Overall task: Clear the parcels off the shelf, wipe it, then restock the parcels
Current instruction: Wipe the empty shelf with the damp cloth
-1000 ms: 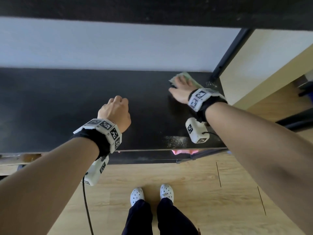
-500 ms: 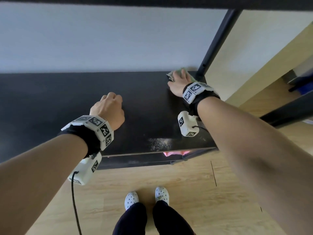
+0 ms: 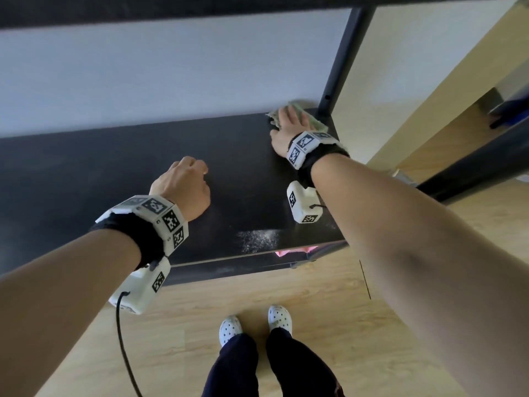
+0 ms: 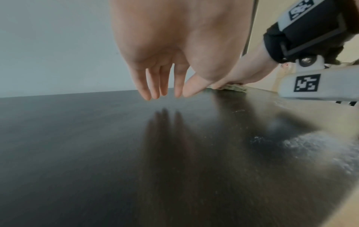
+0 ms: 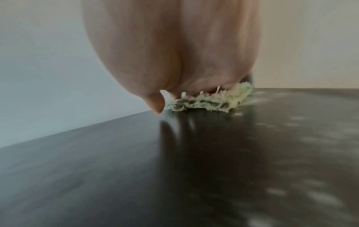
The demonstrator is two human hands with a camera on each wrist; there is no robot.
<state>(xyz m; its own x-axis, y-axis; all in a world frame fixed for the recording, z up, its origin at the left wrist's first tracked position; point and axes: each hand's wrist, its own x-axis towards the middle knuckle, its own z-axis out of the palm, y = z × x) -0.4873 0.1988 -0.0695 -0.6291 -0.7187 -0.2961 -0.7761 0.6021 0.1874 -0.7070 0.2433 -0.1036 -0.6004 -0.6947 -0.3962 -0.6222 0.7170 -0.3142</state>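
The black shelf (image 3: 86, 173) carries no parcels in these views. My right hand (image 3: 287, 121) lies flat on a frayed pale-green cloth (image 3: 315, 123) and presses it onto the shelf's far right corner, beside the black post. In the right wrist view the cloth (image 5: 209, 102) shows under the palm (image 5: 174, 61), with the thumb tip touching the shelf (image 5: 136, 169). My left hand (image 3: 186, 181) hovers over the middle of the shelf. Its fingers (image 4: 155, 86) hang down loosely just above the surface and hold nothing.
A pale dusty patch (image 3: 257, 237) lies near the shelf's front right edge. A black upright post (image 3: 335, 67) stands at the back right corner, and an upper shelf (image 3: 171, 10) runs overhead. Something pink (image 3: 289, 251) shows below the front edge. A white wall backs the shelf.
My right hand has slid the cloth farther back and right, up to the post in the corner. The left hand has stayed over the middle of the shelf.
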